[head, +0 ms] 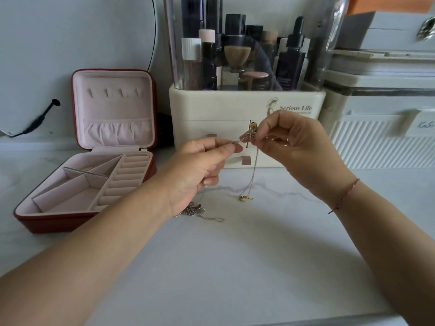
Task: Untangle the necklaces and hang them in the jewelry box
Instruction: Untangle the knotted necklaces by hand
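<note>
A knot of thin necklace chains [248, 136] is lifted above the white table. My left hand [200, 170] pinches one strand at the knot's left side. My right hand [292, 147] pinches the knot from the right. One fine chain hangs down from the knot to a small gold pendant [244, 197] lying on the table. More silver chain [194, 210] lies heaped below my left wrist. The red jewelry box [35, 218] stands open at the left, with a pink lining, hooks [115, 92] in its upright lid and nothing on them.
A cream cosmetics organizer [211, 109] full of bottles stands right behind my hands. White storage boxes [376, 137] are stacked at the right. A round mirror [70, 43] with a black cable leans at the back left. The table edge [329, 320] runs along the bottom.
</note>
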Available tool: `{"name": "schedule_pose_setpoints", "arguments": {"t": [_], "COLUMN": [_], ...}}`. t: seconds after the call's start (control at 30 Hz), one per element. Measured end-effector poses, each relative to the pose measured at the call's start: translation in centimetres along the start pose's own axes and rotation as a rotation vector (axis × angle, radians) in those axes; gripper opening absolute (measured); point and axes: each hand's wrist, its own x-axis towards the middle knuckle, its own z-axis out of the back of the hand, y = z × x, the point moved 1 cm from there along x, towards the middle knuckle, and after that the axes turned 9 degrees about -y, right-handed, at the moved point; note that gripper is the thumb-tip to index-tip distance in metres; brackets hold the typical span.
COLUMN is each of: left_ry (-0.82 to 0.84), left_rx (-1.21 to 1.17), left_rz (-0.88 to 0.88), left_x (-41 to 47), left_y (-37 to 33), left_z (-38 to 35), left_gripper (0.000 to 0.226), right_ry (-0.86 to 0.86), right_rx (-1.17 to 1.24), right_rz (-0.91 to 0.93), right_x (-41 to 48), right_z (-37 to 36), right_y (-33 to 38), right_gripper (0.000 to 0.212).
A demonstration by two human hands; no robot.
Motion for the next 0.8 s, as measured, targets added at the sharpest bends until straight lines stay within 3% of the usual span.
{"name": "schedule_pose_setpoints", "arguments": {"t": [0.27,0.6,0.8], "left_ry": [-0.048,-0.028,-0.041], "left_rx": [0.133,0.031,0.122], "left_rz": [-0.074,-0.028,-0.050], "left_x": [0.0,-0.1,-0.2], "left_y": [0.4,0.2,0.3], "left_z": [-0.2,-0.6,-0.6], "left_gripper": [0.014,0.014,0.034], "right_ry": [0.098,0.172,0.209], "right_rx": [0.075,0.128,0.120], "right_rz": [-0.062,-0.102,-0.190], "right_x": [-0.1,-0.3,0.0], "right_z": [-0.3,-1.0,-0.8], "right_y": [0.1,-0.2,-0.4], "right_gripper": [0.013,0.014,0.024]}}
